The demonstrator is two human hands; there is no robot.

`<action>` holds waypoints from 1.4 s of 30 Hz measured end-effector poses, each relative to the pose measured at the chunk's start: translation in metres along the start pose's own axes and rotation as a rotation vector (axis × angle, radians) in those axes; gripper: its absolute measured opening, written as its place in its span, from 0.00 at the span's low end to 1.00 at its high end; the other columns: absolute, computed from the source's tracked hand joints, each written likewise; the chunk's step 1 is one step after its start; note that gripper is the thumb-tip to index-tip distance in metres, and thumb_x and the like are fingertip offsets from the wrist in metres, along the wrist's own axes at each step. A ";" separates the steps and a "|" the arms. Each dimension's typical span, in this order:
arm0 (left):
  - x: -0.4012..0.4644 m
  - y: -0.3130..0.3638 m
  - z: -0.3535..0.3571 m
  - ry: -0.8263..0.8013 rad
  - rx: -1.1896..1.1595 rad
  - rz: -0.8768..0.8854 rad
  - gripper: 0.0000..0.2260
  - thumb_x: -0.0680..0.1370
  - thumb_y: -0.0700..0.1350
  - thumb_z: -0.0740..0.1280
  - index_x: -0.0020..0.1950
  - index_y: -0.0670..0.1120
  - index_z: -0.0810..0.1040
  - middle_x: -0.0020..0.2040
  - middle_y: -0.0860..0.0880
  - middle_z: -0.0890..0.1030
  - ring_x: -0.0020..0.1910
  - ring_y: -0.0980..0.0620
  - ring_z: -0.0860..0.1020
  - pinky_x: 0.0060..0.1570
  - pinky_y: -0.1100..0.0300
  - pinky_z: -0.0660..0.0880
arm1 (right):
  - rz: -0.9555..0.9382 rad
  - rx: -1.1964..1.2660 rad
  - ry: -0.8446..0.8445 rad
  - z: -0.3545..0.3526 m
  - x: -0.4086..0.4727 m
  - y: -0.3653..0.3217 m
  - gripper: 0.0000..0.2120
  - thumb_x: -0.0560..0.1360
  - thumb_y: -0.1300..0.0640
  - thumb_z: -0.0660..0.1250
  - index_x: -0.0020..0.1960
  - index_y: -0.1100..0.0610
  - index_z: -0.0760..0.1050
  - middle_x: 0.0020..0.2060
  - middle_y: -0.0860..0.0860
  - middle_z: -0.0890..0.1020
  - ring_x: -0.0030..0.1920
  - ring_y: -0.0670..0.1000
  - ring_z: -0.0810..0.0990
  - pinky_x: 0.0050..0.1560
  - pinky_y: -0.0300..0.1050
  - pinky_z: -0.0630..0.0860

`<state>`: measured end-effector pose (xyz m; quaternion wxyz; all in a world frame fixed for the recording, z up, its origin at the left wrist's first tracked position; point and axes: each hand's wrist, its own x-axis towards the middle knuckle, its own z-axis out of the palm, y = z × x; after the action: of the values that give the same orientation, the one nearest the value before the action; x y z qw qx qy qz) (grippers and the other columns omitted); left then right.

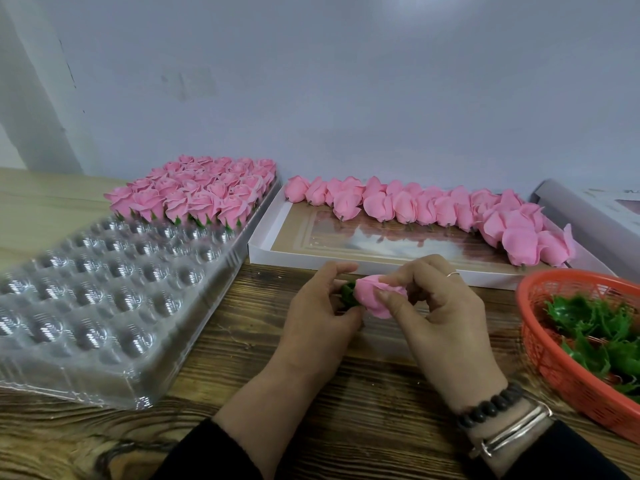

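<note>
Head view: left hand (pixel 320 308) and right hand (pixel 441 306) pinch a pink rose (pixel 372 294).

Wooden table (pixel 69 441) carries three things: clear tray (pixel 104 289), white box (pixel 294 261), orange basket (pixel 540 358).

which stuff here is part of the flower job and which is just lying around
In the job: left hand and right hand, holding the pink rose and its green base; red basket of green leaves; white box of loose roses; clear tray with finished roses.
Lying about: grey box at the far right.
</note>
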<state>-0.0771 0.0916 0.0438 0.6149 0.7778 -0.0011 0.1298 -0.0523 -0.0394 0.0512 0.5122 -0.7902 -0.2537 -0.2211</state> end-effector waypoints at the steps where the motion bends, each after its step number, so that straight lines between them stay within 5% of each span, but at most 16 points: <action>1: 0.000 0.000 0.001 -0.008 0.000 0.005 0.21 0.72 0.32 0.68 0.59 0.50 0.73 0.50 0.45 0.81 0.48 0.48 0.81 0.52 0.47 0.78 | 0.002 0.001 -0.005 0.000 0.000 0.000 0.12 0.67 0.68 0.72 0.37 0.53 0.77 0.36 0.47 0.75 0.39 0.42 0.74 0.40 0.27 0.68; 9: -0.004 -0.002 0.006 -0.059 -0.048 0.057 0.30 0.72 0.26 0.62 0.62 0.58 0.70 0.52 0.46 0.81 0.50 0.46 0.81 0.50 0.49 0.78 | 0.001 0.012 -0.018 -0.002 0.001 -0.003 0.14 0.68 0.68 0.72 0.35 0.49 0.75 0.36 0.46 0.74 0.39 0.40 0.74 0.39 0.26 0.68; 14: -0.001 -0.005 0.006 -0.083 0.198 0.092 0.30 0.71 0.33 0.69 0.70 0.50 0.65 0.60 0.46 0.75 0.59 0.49 0.74 0.62 0.55 0.71 | 0.033 0.085 -0.110 0.000 -0.002 -0.005 0.08 0.68 0.69 0.72 0.37 0.57 0.78 0.35 0.47 0.74 0.38 0.41 0.74 0.37 0.26 0.68; 20: -0.001 -0.002 0.002 -0.075 0.372 0.089 0.25 0.70 0.39 0.71 0.65 0.50 0.71 0.56 0.49 0.76 0.53 0.54 0.75 0.45 0.73 0.69 | 0.039 0.126 -0.174 0.002 -0.002 -0.005 0.08 0.67 0.69 0.72 0.37 0.57 0.78 0.36 0.49 0.74 0.37 0.41 0.74 0.35 0.25 0.68; 26: -0.001 0.001 0.000 -0.066 0.536 0.109 0.20 0.72 0.44 0.69 0.63 0.51 0.72 0.55 0.51 0.78 0.53 0.52 0.75 0.51 0.59 0.73 | 0.084 0.203 -0.173 0.003 -0.003 -0.005 0.08 0.68 0.67 0.72 0.37 0.55 0.79 0.36 0.52 0.76 0.37 0.47 0.76 0.40 0.38 0.73; 30: -0.004 0.003 -0.003 0.000 0.592 0.114 0.10 0.70 0.51 0.71 0.48 0.54 0.74 0.42 0.55 0.78 0.44 0.54 0.74 0.42 0.59 0.67 | 0.176 0.287 -0.186 0.002 -0.002 -0.007 0.11 0.68 0.66 0.72 0.35 0.51 0.78 0.35 0.59 0.77 0.35 0.56 0.77 0.36 0.48 0.76; 34: -0.003 0.001 -0.001 -0.021 0.661 0.114 0.15 0.69 0.53 0.71 0.34 0.55 0.63 0.33 0.58 0.71 0.41 0.56 0.67 0.42 0.58 0.55 | 0.204 0.332 -0.252 0.002 -0.002 -0.011 0.08 0.68 0.68 0.71 0.36 0.56 0.79 0.35 0.58 0.75 0.32 0.46 0.74 0.28 0.35 0.74; 39: -0.002 0.002 0.002 -0.174 0.306 0.016 0.05 0.71 0.40 0.70 0.43 0.47 0.77 0.40 0.50 0.80 0.43 0.52 0.78 0.45 0.56 0.75 | 0.127 0.182 -0.329 0.003 -0.003 -0.013 0.06 0.69 0.66 0.71 0.37 0.57 0.78 0.36 0.54 0.76 0.38 0.54 0.75 0.41 0.56 0.75; 42: -0.004 0.004 0.001 -0.163 0.003 -0.016 0.02 0.73 0.37 0.69 0.45 0.41 0.80 0.41 0.45 0.82 0.41 0.49 0.80 0.44 0.55 0.77 | 0.074 0.198 -0.192 0.003 -0.005 -0.015 0.05 0.75 0.59 0.67 0.46 0.49 0.78 0.38 0.48 0.78 0.40 0.47 0.77 0.42 0.41 0.75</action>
<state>-0.0814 0.0886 0.0463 0.6128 0.7866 -0.0449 0.0608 -0.0655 -0.0327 0.0576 0.5688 -0.7621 -0.2930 -0.0991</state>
